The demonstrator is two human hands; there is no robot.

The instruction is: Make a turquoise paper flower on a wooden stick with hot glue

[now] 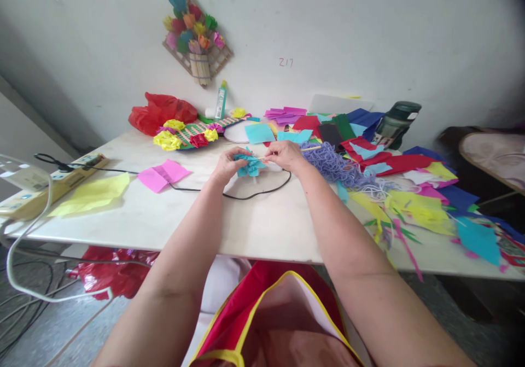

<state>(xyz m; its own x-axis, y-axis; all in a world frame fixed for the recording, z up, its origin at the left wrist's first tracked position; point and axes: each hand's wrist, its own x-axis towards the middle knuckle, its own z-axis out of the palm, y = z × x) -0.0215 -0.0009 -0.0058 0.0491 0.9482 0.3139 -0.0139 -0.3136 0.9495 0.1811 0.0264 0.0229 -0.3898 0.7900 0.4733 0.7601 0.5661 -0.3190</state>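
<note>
The fingers (237, 158) of the left hand (227, 165) are curled shut around one side of a turquoise paper flower (250, 166), and those of the right hand (287, 156) are pinched on a thin wooden stick (310, 149) that runs out past the knuckles from the flower's centre. The flower sits between the two sets of fingertips, held just above the table (262, 225). How tightly either grip presses cannot be told. The flower looks very light, soft and easily crushed or torn, so it seems best held loosely at the gathered base rather than by the ruffled petals; the stick looks stiff but slender and would take a firmer pinch. Just beneath the fingers a black cable (254, 194) loops across the table. Beyond the right fingers lies a heap of purple yarn (332, 164) and further out loose coloured paper sheets (414, 203). Out from the left fingers lie a pink folded sheet (164, 174) and a yellow sheet (94, 192), with a power strip (61, 173) further off. Ahead of the fingers rests a wreath with paper flowers (191, 134).
</note>
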